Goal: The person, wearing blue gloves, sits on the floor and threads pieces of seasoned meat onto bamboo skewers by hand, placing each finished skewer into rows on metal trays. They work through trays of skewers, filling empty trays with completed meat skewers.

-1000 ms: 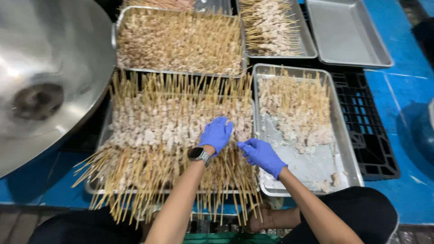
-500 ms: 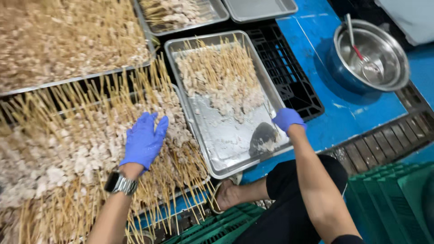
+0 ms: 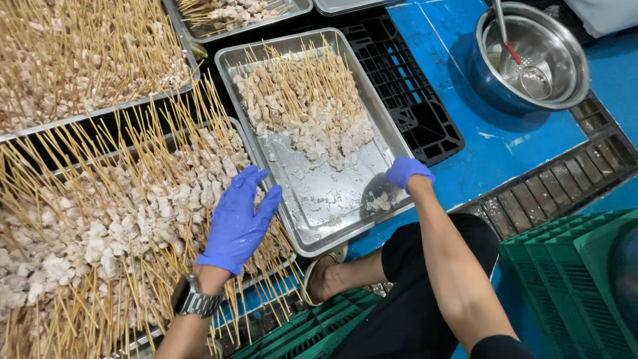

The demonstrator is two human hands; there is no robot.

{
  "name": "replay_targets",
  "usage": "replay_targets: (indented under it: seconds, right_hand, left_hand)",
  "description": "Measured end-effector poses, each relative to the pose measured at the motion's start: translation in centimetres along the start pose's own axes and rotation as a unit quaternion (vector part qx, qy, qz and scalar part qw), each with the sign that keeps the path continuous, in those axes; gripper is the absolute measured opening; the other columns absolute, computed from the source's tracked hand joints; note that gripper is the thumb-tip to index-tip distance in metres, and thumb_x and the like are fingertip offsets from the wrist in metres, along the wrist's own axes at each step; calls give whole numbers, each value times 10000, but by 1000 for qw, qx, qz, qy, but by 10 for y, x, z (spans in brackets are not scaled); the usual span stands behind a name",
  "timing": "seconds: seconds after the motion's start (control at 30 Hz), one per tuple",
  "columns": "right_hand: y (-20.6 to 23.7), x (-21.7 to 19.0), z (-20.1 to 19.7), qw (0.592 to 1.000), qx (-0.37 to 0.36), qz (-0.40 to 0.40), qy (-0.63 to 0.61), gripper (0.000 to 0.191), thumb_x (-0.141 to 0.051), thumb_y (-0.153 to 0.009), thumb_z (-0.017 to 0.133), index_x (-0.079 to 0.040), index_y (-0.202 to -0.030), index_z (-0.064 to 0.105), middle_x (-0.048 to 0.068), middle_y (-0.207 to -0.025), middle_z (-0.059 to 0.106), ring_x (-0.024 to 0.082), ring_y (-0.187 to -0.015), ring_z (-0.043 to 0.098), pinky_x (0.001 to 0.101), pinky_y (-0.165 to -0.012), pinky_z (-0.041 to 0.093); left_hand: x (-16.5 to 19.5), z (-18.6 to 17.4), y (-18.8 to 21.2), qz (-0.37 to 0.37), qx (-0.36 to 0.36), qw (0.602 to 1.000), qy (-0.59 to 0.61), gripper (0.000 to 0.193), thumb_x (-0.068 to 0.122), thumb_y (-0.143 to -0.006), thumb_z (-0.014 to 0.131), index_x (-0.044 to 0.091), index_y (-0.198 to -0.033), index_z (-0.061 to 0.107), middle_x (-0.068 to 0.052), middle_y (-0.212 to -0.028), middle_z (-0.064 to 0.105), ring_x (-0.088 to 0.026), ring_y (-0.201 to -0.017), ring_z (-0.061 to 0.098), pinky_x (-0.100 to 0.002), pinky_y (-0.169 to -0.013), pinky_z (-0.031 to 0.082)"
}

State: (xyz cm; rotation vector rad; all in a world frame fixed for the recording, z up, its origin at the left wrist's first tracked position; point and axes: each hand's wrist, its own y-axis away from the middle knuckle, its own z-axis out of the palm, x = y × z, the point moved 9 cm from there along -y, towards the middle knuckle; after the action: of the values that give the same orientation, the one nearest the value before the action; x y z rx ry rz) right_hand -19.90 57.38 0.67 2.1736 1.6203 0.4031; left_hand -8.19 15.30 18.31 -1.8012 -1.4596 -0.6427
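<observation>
My left hand [image 3: 239, 223], in a blue glove with a watch [image 3: 191, 300] at the wrist, lies flat and spread on a big heap of bamboo meat skewers [image 3: 113, 226]. My right hand [image 3: 409, 171], also blue-gloved, is curled at the near right corner of a steel tray [image 3: 312, 193]. Its fingers point down beside a small clump of meat pieces [image 3: 380, 201], and I cannot tell whether they hold anything. More skewers [image 3: 306, 100] are stacked at the far end of that tray.
Another full tray of skewers [image 3: 80, 60] sits at the upper left. The trays rest on a black plastic crate [image 3: 412, 93]. A steel bowl [image 3: 578, 80] with a ladle [image 3: 525, 70] stands on the blue floor. Green crates [image 3: 571, 279] and a floor drain grate [image 3: 551, 193] are at the right.
The view has swung right from the skewer heap. My right hand left the heap and went to the tray's near right corner. My left hand has stayed on the heap, spread flat.
</observation>
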Motion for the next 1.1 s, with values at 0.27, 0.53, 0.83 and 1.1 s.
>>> replay_targets:
  seconds: [0.27, 0.53, 0.83, 1.1]
  right_hand:
    - [3, -34, 35, 991, -51, -123, 33, 469, -335, -730, 811, 0, -1052, 743, 226, -1043, 715, 375, -974, 706, 442, -841, 563]
    - [9, -27, 41, 941, -110, -115, -299, 167, -88, -722, 695, 37, -817, 753, 149, -788, 752, 319, -755, 713, 371, -617, 558]
    - [107, -53, -102, 890, 242, -269, -277, 273, -170, -1011, 532, -54, -1052, 775, 116, -983, 732, 267, -896, 709, 310, -789, 525]
    - [137, -83, -137, 748, 42, -179, -638, 261, -148, -1003, 490, -37, -1109, 702, 34, -763, 629, 118, -690, 602, 256, -619, 469]
  left_hand:
    - [-1, 21, 1, -23, -14, 999, 33, 487, 419, -981, 631, 69, -1319, 620, -224, -1427, 576, -390, -1310, 556, -454, -1070, 446]
    - [-2, 60, 4, -99, -80, 987, 98, 503, 466, -949, 592, 126, -1320, 608, -122, -1366, 632, -325, -1151, 660, -420, -996, 504]
    - [16, 253, 4, -51, -195, 979, -5, 342, 374, -922, 670, 129, -1160, 680, -148, -1145, 685, -367, -1031, 667, -481, -880, 534]
    - [-47, 366, 9, -57, -91, 990, -95, 70, 143, -911, 669, 102, -949, 710, -163, -968, 715, -359, -912, 722, -466, -769, 591]
